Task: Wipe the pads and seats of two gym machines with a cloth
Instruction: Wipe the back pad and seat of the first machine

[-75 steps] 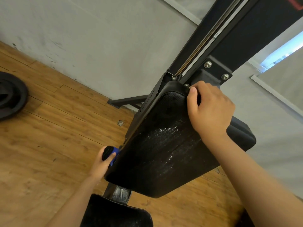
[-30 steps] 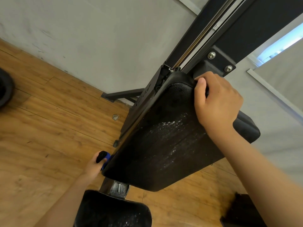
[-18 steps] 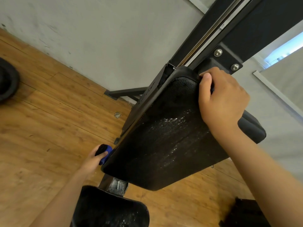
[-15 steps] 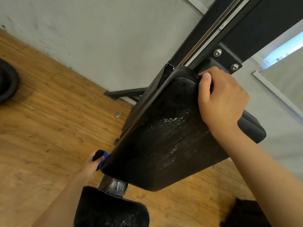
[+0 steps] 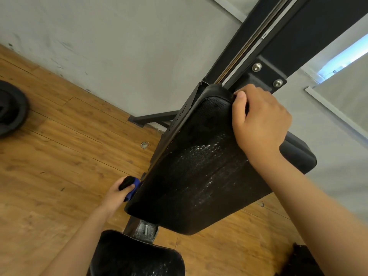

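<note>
A black textured back pad (image 5: 199, 176) tilts up against the machine's black upright frame (image 5: 298, 26), with pale streaks across its middle. My right hand (image 5: 260, 124) is closed over the pad's top right corner, thumb on the face; no cloth shows under it. My left hand (image 5: 117, 194) is at the pad's lower left edge, closed on a small black and blue object (image 5: 129, 185); I cannot tell what it is. A black seat pad (image 5: 139, 257) lies below, at the bottom edge.
The wooden floor (image 5: 59, 156) meets a grey wall (image 5: 119, 46) behind the machine. A black weight plate (image 5: 10, 110) lies at far left. Another black pad (image 5: 298, 154) sticks out behind my right wrist. A dark object (image 5: 302, 261) sits at bottom right.
My right hand has stayed on the pad's top corner. My left hand has shifted only slightly along the lower left edge, still holding the black and blue object. The view has swayed a little.
</note>
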Demonstrator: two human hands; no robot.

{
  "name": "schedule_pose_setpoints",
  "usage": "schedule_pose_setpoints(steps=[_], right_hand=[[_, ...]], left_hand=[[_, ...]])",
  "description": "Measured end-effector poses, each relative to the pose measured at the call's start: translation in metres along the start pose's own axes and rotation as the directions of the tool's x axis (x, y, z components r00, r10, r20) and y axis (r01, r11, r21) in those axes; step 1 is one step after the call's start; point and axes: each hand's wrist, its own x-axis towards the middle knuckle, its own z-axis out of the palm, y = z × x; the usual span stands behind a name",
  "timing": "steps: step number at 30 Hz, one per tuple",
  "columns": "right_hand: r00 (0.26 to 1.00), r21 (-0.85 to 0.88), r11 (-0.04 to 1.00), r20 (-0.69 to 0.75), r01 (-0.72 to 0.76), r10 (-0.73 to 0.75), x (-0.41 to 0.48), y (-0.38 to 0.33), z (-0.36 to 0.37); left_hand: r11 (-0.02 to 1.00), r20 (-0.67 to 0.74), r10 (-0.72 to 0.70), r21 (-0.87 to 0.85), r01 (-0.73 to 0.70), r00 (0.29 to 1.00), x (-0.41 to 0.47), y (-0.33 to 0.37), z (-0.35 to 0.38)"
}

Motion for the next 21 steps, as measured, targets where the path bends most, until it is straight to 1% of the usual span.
schedule_pose_setpoints(steps=[4, 7, 10, 13, 16, 17, 19, 21], right_hand=[[1.0, -0.015, 1.0, -0.006, 0.005, -0.005, 0.0, -0.001, 0.0], [1.0, -0.016, 1.0, -0.013, 0.007, -0.007, 0.0, -0.002, 0.001], [1.0, -0.013, 1.0, -0.013, 0.016, -0.016, -0.001, -0.001, 0.001], [1.0, -0.024, 0.999, -0.012, 0.024, -0.024, 0.0, -0.003, -0.001], [1.0, -0.02, 1.0, -0.016, 0.023, -0.023, 0.001, -0.003, -0.006], [1.0, -0.015, 1.0, 0.005, 0.021, -0.021, 0.001, -0.003, -0.008], [0.994, 0.031, 0.999, 0.11, 0.005, -0.008, 0.003, -0.002, -0.012], [0.973, 0.162, 0.986, 0.231, -0.046, 0.008, 0.005, 0.0, -0.02]], left_hand=[[0.986, -0.014, 0.166, 0.028, -0.165, 0.986, -0.025, 0.043, 0.022], [0.971, -0.056, 0.237, -0.002, -0.238, 0.97, -0.049, 0.068, 0.033], [0.946, -0.052, 0.321, -0.027, -0.323, 0.946, -0.074, 0.098, 0.039], [0.903, -0.06, 0.418, -0.079, -0.421, 0.907, -0.102, 0.132, 0.046], [0.838, -0.09, 0.526, -0.114, -0.533, 0.846, -0.134, 0.167, 0.056], [0.818, -0.09, 0.558, -0.109, -0.565, 0.825, -0.146, 0.177, 0.059], [0.782, -0.063, 0.612, -0.102, -0.616, 0.788, -0.17, 0.193, 0.068], [0.767, -0.013, 0.635, -0.105, -0.633, 0.772, -0.192, 0.205, 0.076]])
